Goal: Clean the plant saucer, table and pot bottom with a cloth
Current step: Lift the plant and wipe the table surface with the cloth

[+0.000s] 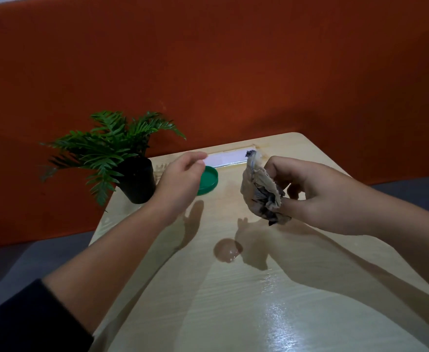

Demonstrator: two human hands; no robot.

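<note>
Brown puddle on worktop, nearest. Right hand above it, fingers bunched round dirty cloth. Left hand loose, empty, over green saucer; pot just left.

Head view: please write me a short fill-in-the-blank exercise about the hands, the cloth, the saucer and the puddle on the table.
1. The crumpled cloth is held by the ____ hand.
2. The saucer next to the left hand is ____ in colour.
3. The black pot with the plant stands on the table, ____ the saucer, not on it.
4. A small brown ____ lies on the table near its middle.

Missing words: right; green; beside; puddle
</note>
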